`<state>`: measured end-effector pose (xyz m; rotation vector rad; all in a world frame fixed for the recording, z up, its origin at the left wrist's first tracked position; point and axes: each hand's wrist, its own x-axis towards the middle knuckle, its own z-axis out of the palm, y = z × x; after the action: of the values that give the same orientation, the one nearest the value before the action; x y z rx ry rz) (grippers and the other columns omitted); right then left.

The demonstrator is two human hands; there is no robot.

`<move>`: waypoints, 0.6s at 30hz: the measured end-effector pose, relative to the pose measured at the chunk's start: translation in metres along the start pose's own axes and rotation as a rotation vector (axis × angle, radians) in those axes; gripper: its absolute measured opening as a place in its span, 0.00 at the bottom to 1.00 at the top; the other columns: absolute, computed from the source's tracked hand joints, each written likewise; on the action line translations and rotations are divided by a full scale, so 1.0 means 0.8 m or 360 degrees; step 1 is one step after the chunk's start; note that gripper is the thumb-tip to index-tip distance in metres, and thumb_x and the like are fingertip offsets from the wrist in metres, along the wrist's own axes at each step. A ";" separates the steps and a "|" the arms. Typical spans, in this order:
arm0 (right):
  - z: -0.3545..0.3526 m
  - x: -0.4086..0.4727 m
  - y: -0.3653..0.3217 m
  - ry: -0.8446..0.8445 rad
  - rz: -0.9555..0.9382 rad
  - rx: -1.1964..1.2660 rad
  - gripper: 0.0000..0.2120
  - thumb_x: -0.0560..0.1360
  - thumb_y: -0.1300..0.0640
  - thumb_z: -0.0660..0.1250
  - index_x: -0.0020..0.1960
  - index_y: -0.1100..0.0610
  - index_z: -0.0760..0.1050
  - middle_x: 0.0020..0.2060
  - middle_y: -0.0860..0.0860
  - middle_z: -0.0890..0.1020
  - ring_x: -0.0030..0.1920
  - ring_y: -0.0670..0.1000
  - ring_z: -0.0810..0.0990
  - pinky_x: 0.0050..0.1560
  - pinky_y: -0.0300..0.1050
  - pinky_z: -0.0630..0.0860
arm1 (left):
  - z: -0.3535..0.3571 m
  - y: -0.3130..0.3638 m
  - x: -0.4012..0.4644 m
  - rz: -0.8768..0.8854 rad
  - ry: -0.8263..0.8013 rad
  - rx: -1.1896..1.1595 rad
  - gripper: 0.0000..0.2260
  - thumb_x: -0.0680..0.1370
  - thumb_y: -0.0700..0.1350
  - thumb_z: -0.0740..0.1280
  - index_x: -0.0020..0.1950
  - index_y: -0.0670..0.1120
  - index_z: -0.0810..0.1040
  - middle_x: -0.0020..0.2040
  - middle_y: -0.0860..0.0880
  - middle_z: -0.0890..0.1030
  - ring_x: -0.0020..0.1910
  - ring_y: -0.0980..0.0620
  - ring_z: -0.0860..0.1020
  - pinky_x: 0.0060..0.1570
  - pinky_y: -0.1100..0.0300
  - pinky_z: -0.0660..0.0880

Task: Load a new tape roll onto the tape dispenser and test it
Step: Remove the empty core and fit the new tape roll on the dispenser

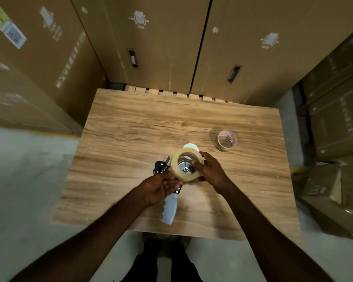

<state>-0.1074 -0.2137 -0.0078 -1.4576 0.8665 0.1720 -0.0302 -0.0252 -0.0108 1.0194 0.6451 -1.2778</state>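
A hand-held tape dispenser (170,208) lies on the wooden table (151,123), its pale handle pointing toward me and its black head with the blade at the far left end. A clear tape roll (176,169) sits around the dispenser's round metal hub, which shows through the roll's centre. My right hand (211,173) grips the roll's right side, fingers curled over its rim. My left hand (161,185) lies palm up under the dispenser's frame, holding it just left of the roll.
A used cardboard tape core (226,141) lies on the table to the right. A white round object (191,147) peeks out behind the roll. Tall cardboard boxes (161,47) stand behind the table and more boxes are stacked at the right.
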 end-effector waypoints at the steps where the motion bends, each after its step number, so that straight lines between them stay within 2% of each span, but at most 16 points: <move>1: 0.001 0.001 0.000 0.0014 0.0001 0.0007 0.13 0.83 0.60 0.70 0.67 0.54 0.79 0.50 0.55 0.86 0.42 0.49 0.88 0.42 0.58 0.88 | -0.001 -0.002 0.002 0.0018 -0.0008 0.0014 0.13 0.83 0.45 0.63 0.52 0.34 0.76 0.39 0.37 0.86 0.37 0.45 0.86 0.37 0.58 0.84; 4: 0.002 0.003 0.005 0.0065 -0.0026 0.0007 0.14 0.83 0.57 0.71 0.68 0.54 0.79 0.53 0.56 0.86 0.46 0.51 0.88 0.42 0.61 0.89 | -0.001 -0.004 0.003 0.0129 -0.0026 0.0067 0.11 0.83 0.44 0.62 0.54 0.36 0.78 0.41 0.38 0.85 0.39 0.46 0.86 0.40 0.58 0.84; 8: 0.003 0.003 0.011 0.0114 -0.0078 -0.0020 0.14 0.82 0.55 0.73 0.67 0.52 0.79 0.54 0.58 0.85 0.47 0.54 0.88 0.43 0.64 0.88 | -0.007 -0.001 0.001 0.0285 -0.0021 0.0078 0.09 0.82 0.43 0.64 0.53 0.37 0.78 0.42 0.38 0.85 0.40 0.46 0.86 0.39 0.58 0.84; 13: 0.003 0.001 0.014 0.0119 -0.0091 0.0004 0.15 0.82 0.54 0.73 0.68 0.53 0.79 0.54 0.59 0.84 0.45 0.53 0.88 0.40 0.58 0.88 | -0.026 0.001 0.002 0.0421 -0.0025 0.0060 0.08 0.78 0.38 0.69 0.55 0.37 0.79 0.52 0.36 0.83 0.45 0.45 0.86 0.42 0.58 0.83; 15: 0.004 0.001 0.016 0.0114 -0.0097 0.0025 0.15 0.82 0.54 0.73 0.67 0.53 0.79 0.54 0.58 0.84 0.45 0.52 0.88 0.37 0.54 0.87 | -0.030 -0.001 -0.002 0.0503 -0.0045 0.0175 0.11 0.75 0.33 0.71 0.57 0.36 0.79 0.53 0.36 0.83 0.46 0.45 0.86 0.43 0.59 0.83; 18: 0.004 0.001 0.018 0.0117 -0.0087 0.0052 0.14 0.82 0.54 0.73 0.67 0.53 0.79 0.54 0.58 0.84 0.44 0.49 0.88 0.35 0.49 0.86 | -0.031 -0.005 -0.005 0.0735 0.0031 0.0581 0.17 0.70 0.29 0.75 0.57 0.34 0.79 0.48 0.37 0.85 0.42 0.49 0.86 0.41 0.62 0.82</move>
<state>-0.1144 -0.2085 -0.0202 -1.4629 0.8840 0.0640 -0.0316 -0.0012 -0.0196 1.3870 0.1682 -0.9910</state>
